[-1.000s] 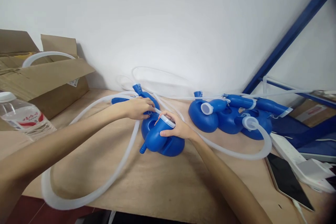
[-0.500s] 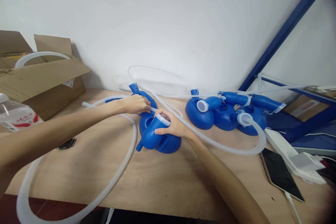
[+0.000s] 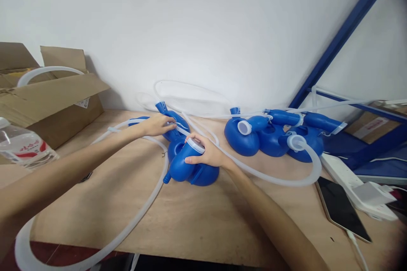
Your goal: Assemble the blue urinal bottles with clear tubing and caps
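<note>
My right hand (image 3: 208,151) is wrapped round the neck of a blue plastic urinal bottle (image 3: 182,167), just below its whitish rim. The bottle stands tilted on the wooden table, its short spout pointing to the lower left. My left hand (image 3: 159,125) is closed in a pinch on a translucent white tube (image 3: 182,131), which spans the gap to the bottle's mouth. Whether the tube enters the mouth is hidden by my right fingers. Behind my left hand lies another blue bottle (image 3: 178,119), partly covered by the hand and tube.
Several blue bottles (image 3: 243,142) stand in a row at right, one with a thick hose (image 3: 313,175). An open cardboard box (image 3: 60,123) and a clear plastic bottle (image 3: 25,146) are at left. A phone (image 3: 341,207) lies beside a white power strip (image 3: 343,178).
My left hand has shifted slightly left, away from the bottle's mouth, and more of the tube shows between my hands. My right hand stays on the bottle's neck.
</note>
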Motion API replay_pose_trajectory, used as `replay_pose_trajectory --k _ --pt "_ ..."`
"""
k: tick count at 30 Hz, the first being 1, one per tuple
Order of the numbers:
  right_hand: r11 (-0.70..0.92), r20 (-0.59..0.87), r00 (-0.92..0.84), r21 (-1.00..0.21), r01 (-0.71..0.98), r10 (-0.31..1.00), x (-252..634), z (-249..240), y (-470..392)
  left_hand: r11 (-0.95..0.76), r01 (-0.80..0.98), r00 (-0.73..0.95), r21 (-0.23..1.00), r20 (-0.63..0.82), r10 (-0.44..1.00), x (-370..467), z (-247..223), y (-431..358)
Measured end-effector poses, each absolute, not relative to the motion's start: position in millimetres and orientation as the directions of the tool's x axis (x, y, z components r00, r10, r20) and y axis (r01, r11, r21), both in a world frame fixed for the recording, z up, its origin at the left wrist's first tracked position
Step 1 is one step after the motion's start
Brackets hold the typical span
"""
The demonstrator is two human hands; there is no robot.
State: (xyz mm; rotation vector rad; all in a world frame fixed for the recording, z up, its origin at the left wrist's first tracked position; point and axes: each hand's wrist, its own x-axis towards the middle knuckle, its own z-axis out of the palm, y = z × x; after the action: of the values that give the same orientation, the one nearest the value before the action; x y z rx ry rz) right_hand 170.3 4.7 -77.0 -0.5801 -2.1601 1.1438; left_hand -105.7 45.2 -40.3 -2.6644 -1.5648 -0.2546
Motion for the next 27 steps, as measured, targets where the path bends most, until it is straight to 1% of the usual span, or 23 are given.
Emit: replay_pose_trajectory --k 4,9,13,17,19,21,23,24,25,27 --pt "0.553 0.345 -0.694 -0.828 0.093 0.632 168.5 -79.9 2.8 -0.43 0.902 0.414 0.022 0.233 0.88 -95.4 -54.2 42.3" --pt "0.597 0.397 -0.683 -0.799 0.07 0.612 165.3 -83.6 -0.1 -0.356 0.932 0.317 0.069 0.321 0.892 -92.6 -65.6 45.8" --pt "0.607 0.431 -0.668 -0.793 0.041 0.607 166.3 -83.6 -0.8 -0.265 0.95 0.185 0.165 0.386 0.904 -109.6 -60.3 56.0" --pt "0.614 0.421 -0.676 -0.787 0.06 0.605 167.7 -83.3 1.1 -0.158 0.953 0.025 0.26 0.449 0.893 -142.1 -41.5 62.2" --pt "0.617 0.418 -0.679 -0.784 0.067 0.604 167.3 -83.7 2.3 -0.131 0.949 -0.025 0.287 0.48 0.877 -160.0 -28.6 59.6" --pt "0.613 0.421 -0.67 -0.788 0.063 0.611 166.5 -84.4 3.1 -0.143 0.914 -0.074 0.378 0.504 0.86 -177.1 -15.0 50.5" --pt "0.612 0.427 -0.662 -0.788 0.062 0.617 165.6 -85.4 3.5 -0.193 0.846 -0.1 0.497 0.504 0.858 -191.5 -3.9 33.7" --pt "0.614 0.431 -0.658 -0.787 0.062 0.618 165.2 -85.8 3.6 -0.216 0.816 -0.091 0.536 0.489 0.867 -196.8 -0.7 22.5" --pt "0.616 0.433 -0.655 -0.786 0.062 0.619 164.8 -86.3 3.8 -0.229 0.799 -0.066 0.555 0.46 0.885 -200.3 0.2 10.0" --pt "0.616 0.434 -0.649 -0.785 0.068 0.625 164.3 -87.1 4.3 -0.238 0.802 0.031 0.548 0.359 0.933 -201.0 -6.3 -16.2"
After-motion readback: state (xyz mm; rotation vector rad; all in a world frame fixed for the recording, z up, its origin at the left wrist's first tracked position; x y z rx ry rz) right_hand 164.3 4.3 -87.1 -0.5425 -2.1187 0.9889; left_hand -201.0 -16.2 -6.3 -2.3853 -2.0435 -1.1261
